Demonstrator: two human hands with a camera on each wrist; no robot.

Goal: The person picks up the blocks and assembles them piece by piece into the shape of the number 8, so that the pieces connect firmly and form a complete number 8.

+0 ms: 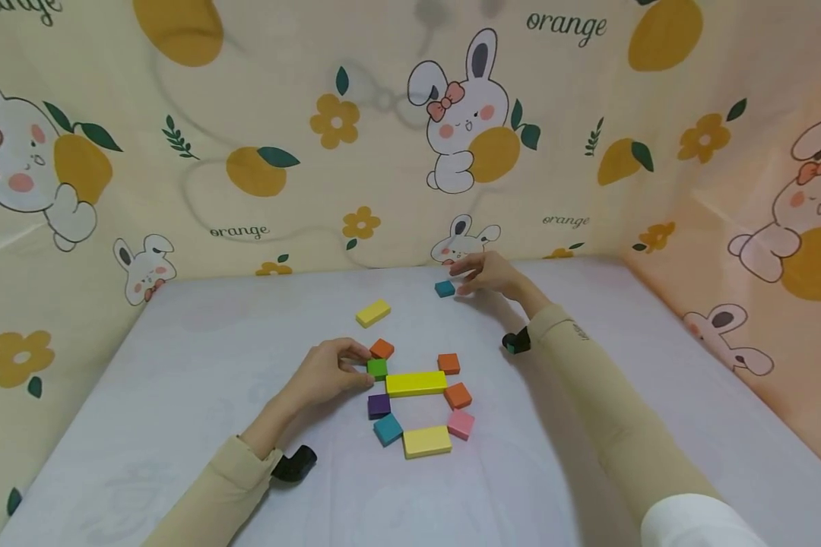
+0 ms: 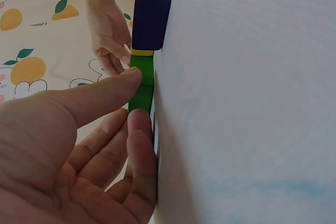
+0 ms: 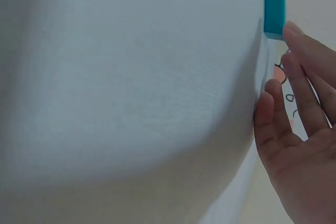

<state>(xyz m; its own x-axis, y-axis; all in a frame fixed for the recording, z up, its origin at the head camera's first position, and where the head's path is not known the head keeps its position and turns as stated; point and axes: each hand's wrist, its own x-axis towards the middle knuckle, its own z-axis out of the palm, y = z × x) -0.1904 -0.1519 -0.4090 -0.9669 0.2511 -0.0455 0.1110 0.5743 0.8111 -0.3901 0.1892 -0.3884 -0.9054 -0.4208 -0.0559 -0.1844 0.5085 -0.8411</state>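
Note:
My left hand (image 1: 330,370) pinches a green block (image 1: 377,370) at the left side of a block arrangement on the table. In the left wrist view its thumb (image 2: 123,88) lies against the green block (image 2: 142,85), with the index fingertip at the block's lower end. An orange block (image 1: 381,349) sits just behind the green one, and a purple block (image 1: 378,406) in front. At the back, my right hand (image 1: 491,275) has loosely bent fingers beside a small blue block (image 1: 445,289). The right wrist view shows a fingertip right at that block's (image 3: 274,14) lower edge.
A long yellow block (image 1: 416,384), a paler yellow block (image 1: 427,442), a teal block (image 1: 388,430), a pink block (image 1: 461,424) and orange blocks (image 1: 458,395) complete a ring-like layout. Another yellow block (image 1: 373,313) lies behind it. Patterned cloth (image 1: 383,167) walls the white table.

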